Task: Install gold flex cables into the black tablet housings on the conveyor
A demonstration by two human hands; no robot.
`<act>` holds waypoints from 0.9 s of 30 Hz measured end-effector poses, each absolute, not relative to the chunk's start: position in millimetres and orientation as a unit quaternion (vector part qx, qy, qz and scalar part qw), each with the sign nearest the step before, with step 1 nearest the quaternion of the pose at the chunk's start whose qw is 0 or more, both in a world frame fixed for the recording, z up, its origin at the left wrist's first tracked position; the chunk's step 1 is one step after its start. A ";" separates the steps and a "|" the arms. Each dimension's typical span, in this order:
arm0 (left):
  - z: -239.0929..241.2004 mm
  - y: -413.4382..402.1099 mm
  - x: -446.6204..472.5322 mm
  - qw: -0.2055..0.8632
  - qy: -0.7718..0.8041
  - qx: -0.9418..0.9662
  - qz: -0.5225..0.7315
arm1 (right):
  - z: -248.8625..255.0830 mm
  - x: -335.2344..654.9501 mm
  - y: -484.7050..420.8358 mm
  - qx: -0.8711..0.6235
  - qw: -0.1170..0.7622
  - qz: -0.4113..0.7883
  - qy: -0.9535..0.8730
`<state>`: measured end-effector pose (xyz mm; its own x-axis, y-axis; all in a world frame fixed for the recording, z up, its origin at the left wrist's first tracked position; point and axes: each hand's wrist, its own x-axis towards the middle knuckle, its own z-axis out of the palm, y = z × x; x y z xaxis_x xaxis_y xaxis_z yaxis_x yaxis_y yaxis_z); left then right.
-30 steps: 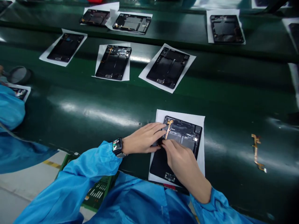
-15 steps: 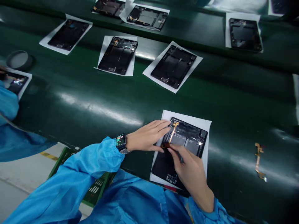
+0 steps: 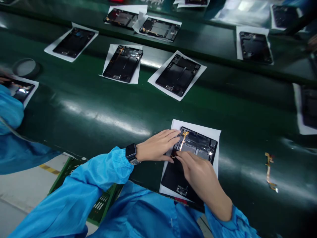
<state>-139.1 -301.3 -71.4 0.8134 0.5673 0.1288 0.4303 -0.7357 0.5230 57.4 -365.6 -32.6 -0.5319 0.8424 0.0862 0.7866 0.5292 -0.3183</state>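
In the head view, an opened tablet chassis (image 3: 195, 150) is seen lying on a white paper sheet (image 3: 198, 126) on the dark green table (image 3: 104, 109), near its front edge. The left hand (image 3: 158, 147) is laid flat, fingers stretched out and close together, with the fingertips pressed on the upper left corner of the chassis; nothing is gripped by it. A dark watch (image 3: 131, 152) is worn on that wrist, above a blue sleeve (image 3: 99, 175). The right hand (image 3: 198, 172) is placed over the lower left part of the chassis, its fingers drawn together narrowly and their tips set down at the lower end of an orange flex cable (image 3: 183, 140), just beside the left fingertips. Whether anything is pinched between the right fingers cannot be told.

A second, loose orange flex cable (image 3: 269, 172) is seen on the table, well apart to the right. Further back, more opened tablets on paper sheets are laid out, among them one (image 3: 177, 75) behind the worked chassis and one (image 3: 123, 63) to its left. At the left edge, a blue sleeve of another person (image 3: 10, 112) is visible, near a round roll of tape (image 3: 25, 67). A green crate (image 3: 104, 205) is seen below the table edge.
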 end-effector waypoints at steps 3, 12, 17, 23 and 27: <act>-70.4 -301.3 -139.0 0.243 0.268 0.922 0.139 | -34.3 66.8 -370.0 -0.486 0.127 0.116 -0.857; -74.6 -301.5 -136.5 0.253 0.276 0.915 0.148 | -40.2 44.9 -371.8 -0.493 0.080 0.087 -0.862; -70.6 -300.6 -144.2 0.263 0.263 0.915 0.158 | -50.8 55.6 -369.9 -0.547 0.234 0.212 -0.775; -62.6 -262.9 -109.6 0.204 0.337 0.905 0.162 | -52.8 86.0 -357.7 -0.559 0.568 0.497 -0.344; -59.8 -229.3 -67.8 0.165 0.378 0.909 0.067 | -52.4 142.5 -348.0 -0.597 0.551 0.482 -0.328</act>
<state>-67.8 -229.3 -59.8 0.7052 0.7090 -0.0022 0.6647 -0.6601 0.3498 142.5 -348.0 -52.4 0.3195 0.9230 -0.2145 -0.1403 -0.1778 -0.9740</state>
